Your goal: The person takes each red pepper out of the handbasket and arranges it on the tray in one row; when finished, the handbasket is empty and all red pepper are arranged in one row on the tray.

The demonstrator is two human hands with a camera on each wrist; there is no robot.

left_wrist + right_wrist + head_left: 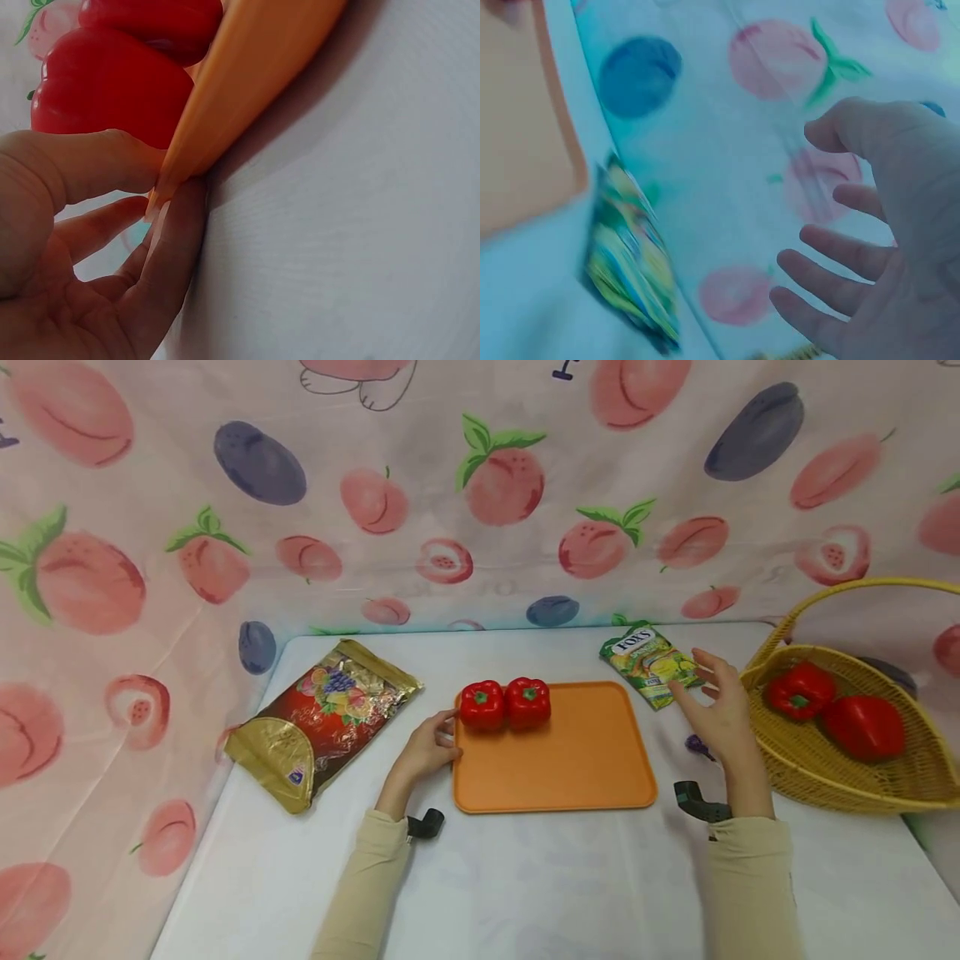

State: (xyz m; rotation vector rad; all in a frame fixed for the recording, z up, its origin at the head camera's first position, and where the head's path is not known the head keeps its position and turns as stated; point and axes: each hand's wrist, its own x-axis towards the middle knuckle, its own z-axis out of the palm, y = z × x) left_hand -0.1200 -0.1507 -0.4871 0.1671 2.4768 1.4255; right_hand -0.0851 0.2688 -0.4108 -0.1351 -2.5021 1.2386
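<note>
My left hand point(429, 747) pinches the left rim of an orange tray point(555, 772). In the left wrist view the thumb lies over the tray edge point(247, 82) and fingers reach beneath it. Two red bell peppers, one at the left corner point(482, 707) and one beside it point(528, 703), sit on the tray's back left. With fingers spread and nothing in them, my right hand point(726, 714) hovers between a green FOX'S candy bag point(647, 660) and a yellow wicker basket point(840, 789). The basket holds a red bell pepper point(801, 690) and another red pepper point(865, 727).
A large red and gold foil bag point(337, 714) lies left of the tray. Partly behind the right hand is a small purple item point(697, 745) on the white table point(555, 893). The basket's tall handle point(817, 602) arches at the right. Fruit-print cloth point(442, 468) hangs behind.
</note>
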